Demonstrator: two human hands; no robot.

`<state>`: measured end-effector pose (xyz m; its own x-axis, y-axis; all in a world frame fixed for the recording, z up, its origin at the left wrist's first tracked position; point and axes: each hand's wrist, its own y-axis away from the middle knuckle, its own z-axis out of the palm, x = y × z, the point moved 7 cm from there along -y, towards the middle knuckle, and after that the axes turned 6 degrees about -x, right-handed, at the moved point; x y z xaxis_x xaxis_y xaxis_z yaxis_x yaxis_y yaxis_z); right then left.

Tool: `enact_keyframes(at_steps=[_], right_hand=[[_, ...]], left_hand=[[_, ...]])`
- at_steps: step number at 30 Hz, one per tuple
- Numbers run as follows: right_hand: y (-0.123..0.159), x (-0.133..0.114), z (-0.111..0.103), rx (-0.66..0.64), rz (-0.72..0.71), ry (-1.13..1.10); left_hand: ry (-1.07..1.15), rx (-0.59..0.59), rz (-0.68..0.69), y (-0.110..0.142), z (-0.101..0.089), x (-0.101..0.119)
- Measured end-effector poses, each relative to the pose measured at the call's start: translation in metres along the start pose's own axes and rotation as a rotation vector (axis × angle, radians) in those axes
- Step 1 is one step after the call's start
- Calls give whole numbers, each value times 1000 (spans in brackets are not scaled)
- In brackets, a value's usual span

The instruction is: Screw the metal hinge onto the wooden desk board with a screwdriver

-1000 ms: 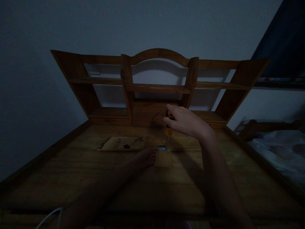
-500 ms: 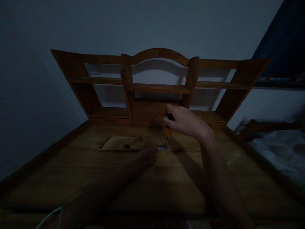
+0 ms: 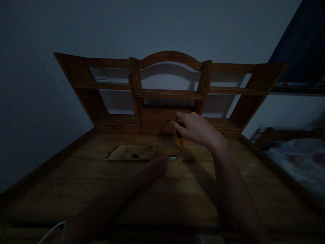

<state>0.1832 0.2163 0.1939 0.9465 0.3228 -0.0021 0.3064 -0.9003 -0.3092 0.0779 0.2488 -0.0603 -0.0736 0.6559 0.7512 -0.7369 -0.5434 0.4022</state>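
My right hand (image 3: 196, 128) is closed around the yellow and black handle of a screwdriver (image 3: 179, 140). The screwdriver stands nearly upright, its shaft reaching down to the right end of a small silver metal piece (image 3: 173, 157) that looks like a hinge. This metal piece sits at the far edge of a small, pale wooden block (image 3: 174, 169) on the desk. Against the block's left side, my left hand (image 3: 158, 165) has its fingers curled, with a fingertip at the metal piece's left end. Shadow hides much of the left hand's grip.
On the wooden desktop (image 3: 101, 189), a rough pale board (image 3: 132, 152) lies left of the block, and another board (image 3: 198, 152) lies right. A wooden shelf unit (image 3: 169, 93) rises at the back. A white cord (image 3: 54, 228) shows at the lower left.
My right hand has shifted and turned slightly on the screwdriver handle, its fingers a little further left. My left hand, the block and the metal piece look unmoved.
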Motion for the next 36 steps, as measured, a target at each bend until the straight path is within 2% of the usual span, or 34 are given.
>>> enact_keyframes(at_steps=[4, 10, 14, 16, 21, 23, 28, 33, 36], right_hand=[[2, 2, -2, 6, 45, 47], [1, -2, 0, -16, -9, 7], [2, 3, -2, 20, 49, 57], [2, 5, -2, 4, 56, 32], [2, 1, -2, -74, -35, -102], [3, 2, -2, -80, -19, -111], [5, 9, -1, -43, 61, -46], [5, 6, 2, -71, -22, -115], [5, 7, 1, -56, -3, -91]], left_hand=[[-12, -30, 11, -1, 1, 1], [-16, -29, -17, -5, -3, -4], [-4, -37, 26, -1, 0, -1], [-1, -26, 19, 2, 2, 0], [-15, 12, 5, 6, 5, 2], [-20, 0, 10, 6, 6, 3], [-23, -20, -9, -3, -2, -2], [-20, -8, -15, -8, -6, -4], [-17, 0, -18, -7, -6, -4]])
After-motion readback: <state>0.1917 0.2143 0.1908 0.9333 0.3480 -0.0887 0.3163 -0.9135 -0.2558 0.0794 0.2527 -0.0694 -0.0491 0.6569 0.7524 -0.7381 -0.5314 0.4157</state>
